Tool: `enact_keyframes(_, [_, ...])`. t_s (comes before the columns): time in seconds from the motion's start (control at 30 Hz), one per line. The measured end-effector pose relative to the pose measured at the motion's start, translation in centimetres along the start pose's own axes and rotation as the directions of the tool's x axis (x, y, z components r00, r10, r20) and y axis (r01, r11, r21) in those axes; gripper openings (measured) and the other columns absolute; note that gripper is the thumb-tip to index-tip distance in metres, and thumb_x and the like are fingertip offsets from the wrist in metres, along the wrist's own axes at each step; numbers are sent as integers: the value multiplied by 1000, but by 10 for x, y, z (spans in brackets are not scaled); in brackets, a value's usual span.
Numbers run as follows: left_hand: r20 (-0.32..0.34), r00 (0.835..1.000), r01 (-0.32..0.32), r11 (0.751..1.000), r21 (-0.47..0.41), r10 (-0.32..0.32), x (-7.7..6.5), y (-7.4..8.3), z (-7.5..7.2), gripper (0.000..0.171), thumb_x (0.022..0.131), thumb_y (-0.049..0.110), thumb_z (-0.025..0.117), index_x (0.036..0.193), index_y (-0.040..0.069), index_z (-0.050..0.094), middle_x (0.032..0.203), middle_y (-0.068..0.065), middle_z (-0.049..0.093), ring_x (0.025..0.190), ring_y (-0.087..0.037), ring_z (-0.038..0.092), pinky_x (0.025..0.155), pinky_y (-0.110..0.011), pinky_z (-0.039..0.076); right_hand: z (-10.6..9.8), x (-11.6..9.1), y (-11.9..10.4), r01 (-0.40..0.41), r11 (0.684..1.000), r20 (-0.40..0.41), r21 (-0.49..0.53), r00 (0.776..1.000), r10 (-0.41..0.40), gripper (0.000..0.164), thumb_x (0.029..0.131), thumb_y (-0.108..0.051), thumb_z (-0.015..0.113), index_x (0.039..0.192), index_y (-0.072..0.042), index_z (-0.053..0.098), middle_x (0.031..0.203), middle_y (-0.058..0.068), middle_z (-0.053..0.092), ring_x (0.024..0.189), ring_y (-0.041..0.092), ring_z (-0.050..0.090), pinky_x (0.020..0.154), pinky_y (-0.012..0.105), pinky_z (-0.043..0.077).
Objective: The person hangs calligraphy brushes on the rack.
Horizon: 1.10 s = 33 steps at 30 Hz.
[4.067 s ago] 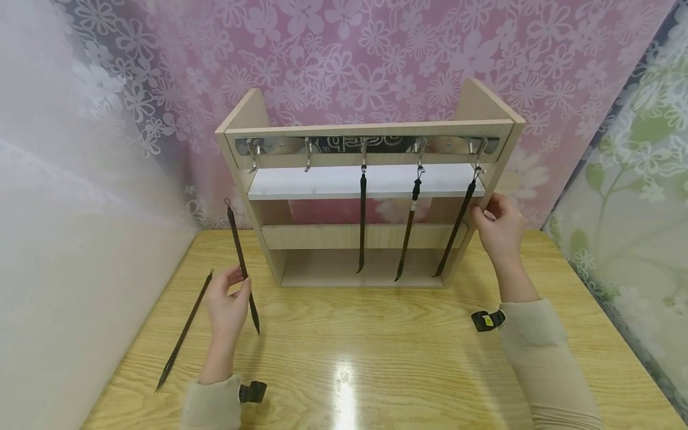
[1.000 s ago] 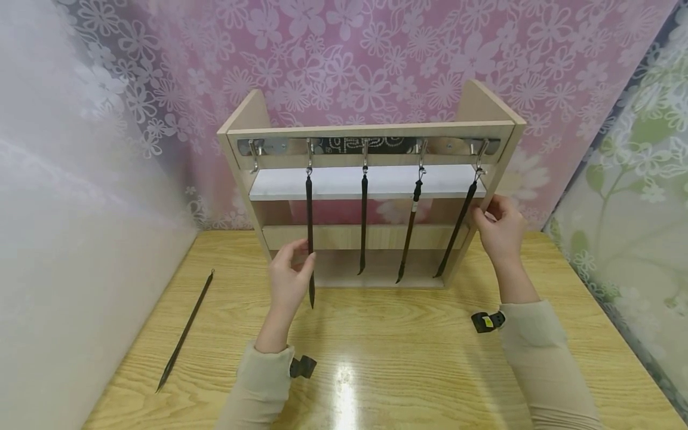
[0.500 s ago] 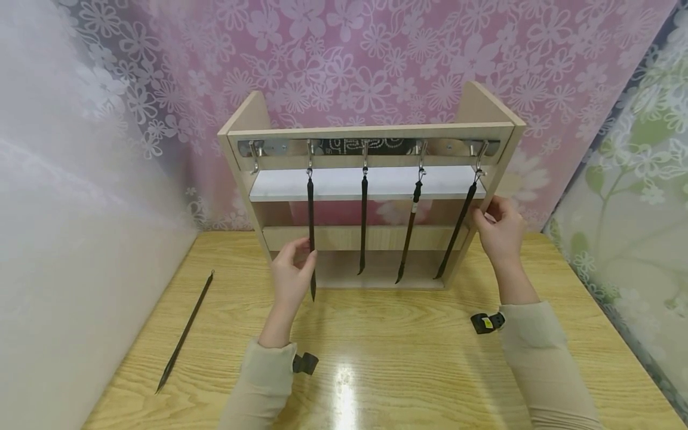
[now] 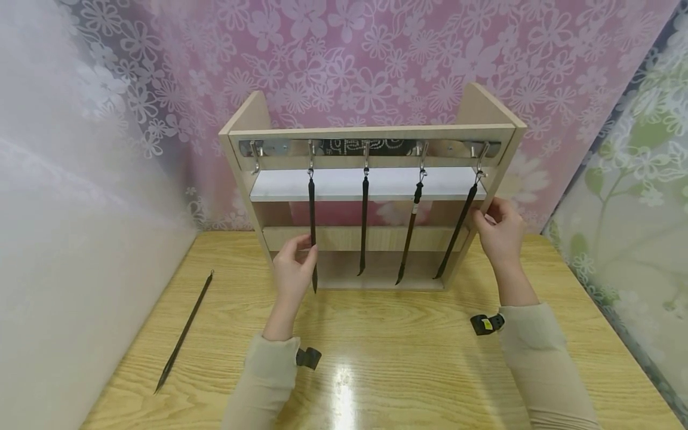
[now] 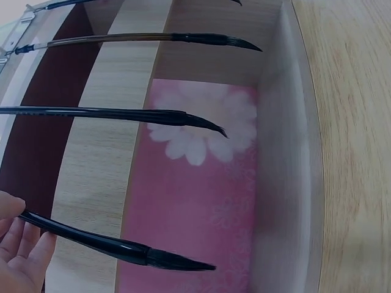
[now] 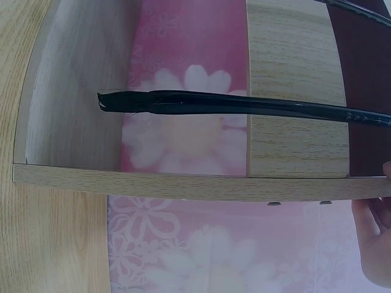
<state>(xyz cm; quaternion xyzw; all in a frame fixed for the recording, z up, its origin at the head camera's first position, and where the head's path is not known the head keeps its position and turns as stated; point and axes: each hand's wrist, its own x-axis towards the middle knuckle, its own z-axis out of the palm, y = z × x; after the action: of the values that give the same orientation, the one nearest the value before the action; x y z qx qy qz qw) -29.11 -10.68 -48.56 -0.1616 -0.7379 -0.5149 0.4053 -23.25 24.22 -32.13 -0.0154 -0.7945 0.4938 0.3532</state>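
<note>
My left hand [image 4: 292,269] pinches the handle of a dark calligraphy brush [image 4: 312,209] between thumb and fingers. The brush's top loop is at the second hook [image 4: 310,156] from the left; whether the hook bears it cannot be told. In the left wrist view its dark bristle tip [image 5: 180,260] points away from the fingers. My right hand [image 4: 501,233] grips the right side panel [image 6: 183,185] of a pale wooden shelf [image 4: 365,239]. Other brushes hang by loops from the hooks to the right: a black one [image 4: 364,224], a brown-handled one [image 4: 410,233] and a black one [image 4: 457,230].
The leftmost hook [image 4: 254,158] bears nothing. Another brush [image 4: 184,331] lies on the wooden table [image 4: 376,346], left of the shelf. A flowered pink backdrop [image 4: 344,60] stands behind, with a pale wall [image 4: 97,239] at the left.
Since the oldest frame, my left hand has carried the brush rightward from beside the shelf to the second hook. During the last second it rises slightly and the bristle tip swings in. The right hand stays put.
</note>
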Motion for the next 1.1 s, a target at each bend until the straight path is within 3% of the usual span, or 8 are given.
enact_keyframes(0.1, [-20,1000,-10,999,-33,9,3,9,0,23,80,15,65,103,14,62,90,1,62,78,-9,60,56,-21,53,1,3,9,-5,1000,-3,-15,1000,5,22,79,-1,59,98,10,57,79,-13,50,81,8,58,76,21,50])
enact_keyframes(0.17, [-6,1000,21,998,-61,-21,10,35,-5,20,79,6,65,99,6,63,87,-7,62,76,-16,61,57,-26,54,2,4,13,-11,1000,-5,-26,1000,11,21,79,-1,59,98,8,58,80,-14,50,84,13,59,76,21,51])
enact_keyframes(0.2, [-11,1000,19,996,-82,-20,11,40,-5,19,79,4,65,98,4,63,86,-8,62,76,-17,61,56,-25,54,2,5,14,-15,999,-7,-30,1000,15,21,79,-1,59,98,8,58,80,-14,50,86,14,60,76,22,51])
enact_keyframes(0.27, [-30,999,-29,996,-85,26,12,32,-1,20,80,9,64,100,9,63,88,-4,62,77,-14,61,55,-22,54,2,6,15,-23,999,-4,-29,1000,23,21,79,-3,60,99,5,59,81,-13,51,87,15,60,77,22,50])
enact_keyframes(0.4, [-34,999,-12,997,-73,10,19,58,-4,18,79,5,64,97,4,63,86,-7,63,76,-18,61,53,-27,54,3,6,17,-29,999,0,-15,1000,29,24,80,-4,59,102,7,58,83,-10,52,84,6,58,77,21,50])
enact_keyframes(0.5, [16,996,92,993,-70,-91,30,112,-18,18,72,-13,63,90,-12,59,81,-23,61,74,-32,60,54,-39,54,3,6,18,-29,1000,0,-1,1000,29,26,80,-4,60,103,8,57,83,-10,52,81,0,54,78,21,50])
enact_keyframes(0.83, [22,996,84,995,-56,-83,32,113,-17,18,72,-12,63,89,-11,59,81,-22,61,74,-31,60,54,-32,55,4,8,21,-44,998,9,-35,999,44,25,80,-4,60,103,6,58,87,-5,54,90,13,59,80,25,50])
enact_keyframes(1.1, [30,993,115,990,-84,-113,32,113,-16,17,73,-12,64,90,-12,59,82,-22,61,75,-31,60,56,-36,55,2,5,19,-21,999,12,-25,1000,21,26,81,-7,60,103,6,58,86,-5,54,88,8,57,79,21,49])
